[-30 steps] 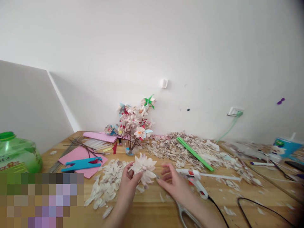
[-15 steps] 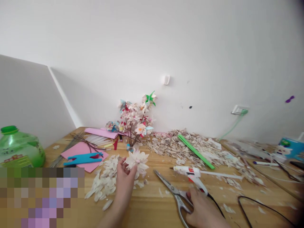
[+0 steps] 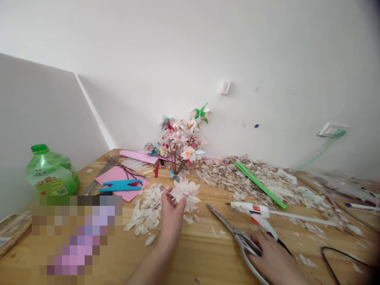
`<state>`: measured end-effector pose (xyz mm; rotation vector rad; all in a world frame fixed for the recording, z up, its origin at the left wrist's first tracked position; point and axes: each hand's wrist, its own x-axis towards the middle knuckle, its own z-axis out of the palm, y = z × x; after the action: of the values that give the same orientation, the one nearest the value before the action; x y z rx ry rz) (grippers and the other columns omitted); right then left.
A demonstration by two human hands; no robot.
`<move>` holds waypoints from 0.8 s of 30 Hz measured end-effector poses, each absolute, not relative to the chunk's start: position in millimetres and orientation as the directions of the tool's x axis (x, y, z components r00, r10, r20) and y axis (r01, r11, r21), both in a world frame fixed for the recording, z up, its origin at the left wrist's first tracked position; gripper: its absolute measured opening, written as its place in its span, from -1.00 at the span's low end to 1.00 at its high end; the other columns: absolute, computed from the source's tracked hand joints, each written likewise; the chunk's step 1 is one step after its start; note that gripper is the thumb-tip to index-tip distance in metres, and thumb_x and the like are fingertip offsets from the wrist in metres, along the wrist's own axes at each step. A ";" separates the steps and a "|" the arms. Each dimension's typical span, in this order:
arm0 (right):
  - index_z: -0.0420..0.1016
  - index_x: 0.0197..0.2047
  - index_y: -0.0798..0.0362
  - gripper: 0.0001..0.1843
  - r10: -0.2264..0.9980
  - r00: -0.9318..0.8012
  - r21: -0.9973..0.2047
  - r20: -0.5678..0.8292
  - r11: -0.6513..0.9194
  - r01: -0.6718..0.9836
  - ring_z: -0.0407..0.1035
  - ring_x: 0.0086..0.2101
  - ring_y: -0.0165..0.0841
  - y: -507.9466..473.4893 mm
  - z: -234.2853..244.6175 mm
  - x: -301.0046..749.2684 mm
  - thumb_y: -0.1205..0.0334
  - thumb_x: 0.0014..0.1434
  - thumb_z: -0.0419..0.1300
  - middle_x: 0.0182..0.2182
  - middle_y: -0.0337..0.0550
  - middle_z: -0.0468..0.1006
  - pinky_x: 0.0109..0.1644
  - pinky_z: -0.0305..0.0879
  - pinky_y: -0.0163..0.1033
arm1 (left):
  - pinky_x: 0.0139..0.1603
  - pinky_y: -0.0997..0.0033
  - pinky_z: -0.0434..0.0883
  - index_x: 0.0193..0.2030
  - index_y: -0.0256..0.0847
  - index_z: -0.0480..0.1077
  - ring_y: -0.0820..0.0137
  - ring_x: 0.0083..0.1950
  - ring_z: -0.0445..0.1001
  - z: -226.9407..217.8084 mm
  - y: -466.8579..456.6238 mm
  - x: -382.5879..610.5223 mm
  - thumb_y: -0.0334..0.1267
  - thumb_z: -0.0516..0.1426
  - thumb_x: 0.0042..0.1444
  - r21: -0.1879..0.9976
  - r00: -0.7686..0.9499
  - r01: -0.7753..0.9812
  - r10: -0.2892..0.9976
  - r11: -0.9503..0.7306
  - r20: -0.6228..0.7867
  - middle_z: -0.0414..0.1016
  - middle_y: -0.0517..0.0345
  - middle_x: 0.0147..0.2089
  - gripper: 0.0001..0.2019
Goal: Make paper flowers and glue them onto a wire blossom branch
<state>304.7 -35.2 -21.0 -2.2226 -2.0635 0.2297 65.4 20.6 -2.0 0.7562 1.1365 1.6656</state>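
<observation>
A wooden worktop (image 3: 202, 257) strewn with petal scraps meets a white wall. At centre frame, the left hand (image 3: 172, 215) pinches a pale, many-petalled paper flower (image 3: 185, 190). Lower right, the right hand (image 3: 274, 259) closes around scissors (image 3: 237, 237).

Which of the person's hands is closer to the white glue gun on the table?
Right. The right hand rests on the scissors handles just below the glue gun, close to its grip. The left hand holds a paper flower well off to the gun's left.
</observation>
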 end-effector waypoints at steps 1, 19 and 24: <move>0.39 -0.35 0.07 -0.79 0.996 0.072 -0.186 -0.046 -0.080 0.979 0.38 -0.23 -0.12 -35.3 -21.7 306.2 0.27 -0.10 0.03 -0.27 0.04 0.49 -0.16 0.22 -0.12 | -0.20 0.41 0.33 -0.07 -0.21 0.13 0.36 -0.17 0.39 -2.2 20.3 65.7 -0.32 0.19 -0.17 0.926 -0.353 -0.360 0.935 -0.116 -0.020 0.35 -0.01 -0.13 -0.51; 0.46 -0.29 0.17 -0.75 0.988 -0.090 0.040 0.124 0.086 0.995 0.33 -0.15 -0.02 -44.0 -36.6 304.6 0.22 0.01 0.06 -0.22 0.19 0.46 -0.03 0.19 0.01 | -0.14 0.40 0.28 -0.07 -0.17 0.14 0.36 -0.11 0.36 9.4 14.5 62.5 -0.32 0.15 -0.12 0.933 -0.370 -0.312 0.927 -0.182 0.057 0.33 0.02 -0.08 -0.57; 0.45 -0.32 0.07 -0.81 0.976 -0.124 -0.092 0.180 0.142 0.986 0.32 -0.18 -0.03 -43.4 0.4 273.4 0.21 0.02 0.07 -0.29 0.06 0.46 -0.09 0.20 0.04 | -0.15 0.38 0.29 -0.08 -0.16 0.17 0.34 -0.11 0.38 14.3 20.9 52.7 -0.31 0.18 -0.14 0.927 -0.417 -0.324 0.908 -0.188 0.038 0.36 0.02 -0.06 -0.56</move>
<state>273.4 -43.4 0.4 -1.9371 -2.2168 -0.0731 52.7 20.9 14.3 0.7849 1.1501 1.7475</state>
